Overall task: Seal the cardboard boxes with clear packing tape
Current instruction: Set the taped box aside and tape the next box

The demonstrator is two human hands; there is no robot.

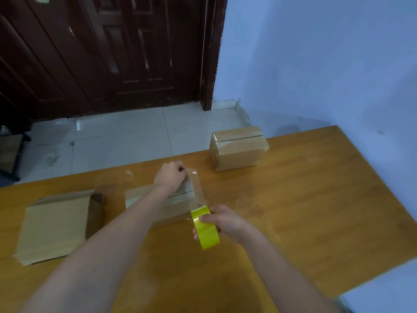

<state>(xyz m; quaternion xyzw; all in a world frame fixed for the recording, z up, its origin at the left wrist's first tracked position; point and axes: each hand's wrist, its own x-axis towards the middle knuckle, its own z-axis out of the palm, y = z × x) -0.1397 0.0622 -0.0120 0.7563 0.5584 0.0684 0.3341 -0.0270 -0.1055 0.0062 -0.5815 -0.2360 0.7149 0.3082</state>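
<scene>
A cardboard box (144,199) lies in the middle of the wooden table (304,199), partly hidden under my left forearm. My left hand (170,175) pinches the free end of a clear tape strip (197,190) at the box's far right corner. The strip runs back over the box's right end to a yellow tape roll (206,230). My right hand (222,222) grips that roll just past the box's near right corner. A second box (237,150) with clear tape on it stands at the table's far edge. A third box (54,224) lies at the left.
The table's far edge runs from the left to the back right, with pale floor tiles (121,136) beyond it. A dark wooden door (101,50) stands behind. A blue wall (327,59) borders the table's right side.
</scene>
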